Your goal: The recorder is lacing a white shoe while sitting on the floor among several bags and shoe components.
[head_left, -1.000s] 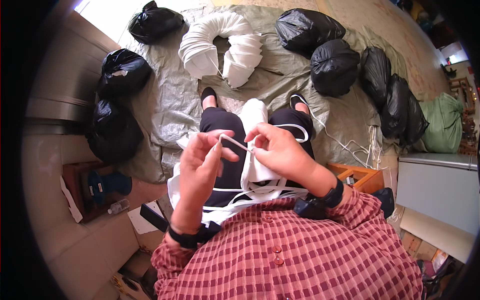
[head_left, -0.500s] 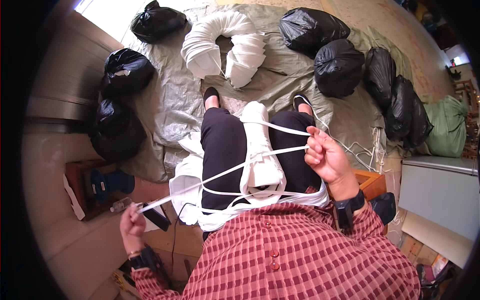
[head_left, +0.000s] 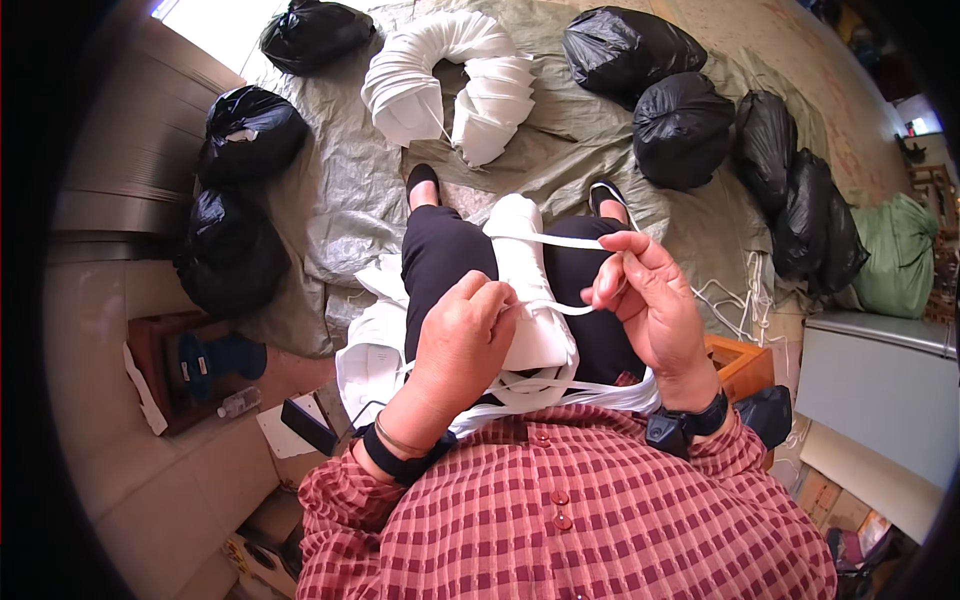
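Across my lap lies a long white bundle of what looks like cloth, pointing away from me between my thighs. A flat white tape runs from the bundle's far part to my right hand, whose thumb and fingers are closed on it. My left hand is above the bundle's left side, fingers pinched on a lower stretch of the same tape, which sags across to the right hand. The left hand hides part of the bundle. More loose white tape lies over my lap at the waist.
On the grey-green sheet ahead sits a horseshoe-shaped stack of white pieces. Black bags stand at both sides, a green sack far right. White cords trail beside my right leg; a wooden stool is close by.
My left hand has come in from the far lower left to the bundle, near my right hand. The tape that was stretched taut between the hands is now short and slack.
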A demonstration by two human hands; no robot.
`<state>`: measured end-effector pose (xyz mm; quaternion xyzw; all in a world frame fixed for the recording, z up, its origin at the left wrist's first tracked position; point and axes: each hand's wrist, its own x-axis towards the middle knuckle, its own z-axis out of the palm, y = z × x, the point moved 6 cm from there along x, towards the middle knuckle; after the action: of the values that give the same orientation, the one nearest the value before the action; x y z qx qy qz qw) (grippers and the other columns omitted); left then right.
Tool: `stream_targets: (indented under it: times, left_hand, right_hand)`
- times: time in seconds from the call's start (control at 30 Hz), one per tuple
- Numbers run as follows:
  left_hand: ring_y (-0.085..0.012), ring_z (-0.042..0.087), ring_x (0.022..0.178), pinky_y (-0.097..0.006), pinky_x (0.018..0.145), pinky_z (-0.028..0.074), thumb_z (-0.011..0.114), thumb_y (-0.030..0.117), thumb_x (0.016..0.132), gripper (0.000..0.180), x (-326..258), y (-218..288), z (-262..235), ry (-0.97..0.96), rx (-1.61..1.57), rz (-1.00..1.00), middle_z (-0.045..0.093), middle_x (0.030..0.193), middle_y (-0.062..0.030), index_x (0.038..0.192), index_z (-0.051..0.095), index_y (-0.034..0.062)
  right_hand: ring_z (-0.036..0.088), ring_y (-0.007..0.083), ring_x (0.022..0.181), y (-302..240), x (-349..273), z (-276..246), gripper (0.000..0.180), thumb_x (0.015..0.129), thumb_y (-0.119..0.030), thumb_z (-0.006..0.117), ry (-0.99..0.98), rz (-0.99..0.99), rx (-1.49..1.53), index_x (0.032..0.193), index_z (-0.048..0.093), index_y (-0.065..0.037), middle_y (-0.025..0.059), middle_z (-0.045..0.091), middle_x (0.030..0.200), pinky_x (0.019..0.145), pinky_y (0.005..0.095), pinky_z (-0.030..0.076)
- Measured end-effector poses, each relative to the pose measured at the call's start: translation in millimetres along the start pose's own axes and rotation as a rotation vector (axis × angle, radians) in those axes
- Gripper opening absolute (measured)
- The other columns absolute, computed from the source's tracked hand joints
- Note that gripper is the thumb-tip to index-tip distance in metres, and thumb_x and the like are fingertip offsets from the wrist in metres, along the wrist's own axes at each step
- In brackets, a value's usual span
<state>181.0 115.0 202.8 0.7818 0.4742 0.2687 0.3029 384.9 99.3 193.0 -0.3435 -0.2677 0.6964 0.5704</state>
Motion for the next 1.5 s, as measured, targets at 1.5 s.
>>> stream_targets:
  times: [1.5]
  left_hand:
    - [-0.0206, 0.059, 0.072, -0.035, 0.058, 0.048, 0.068, 0.015, 0.089, 0.007, -29, 7, -16, -0.127, 0.470, 0.390, 0.051, 0.078, -0.0025, 0.087, 0.061, 0.0134]
  right_hand:
    - [0.035, 0.0015, 0.053, -27, 57, -47, 0.026, 0.106, -0.012, 0.048, 0.214, 0.272, 0.002, 0.126, 0.060, 0.002, -0.0046, 0.047, 0.073, 0.042, 0.0184, 0.025]
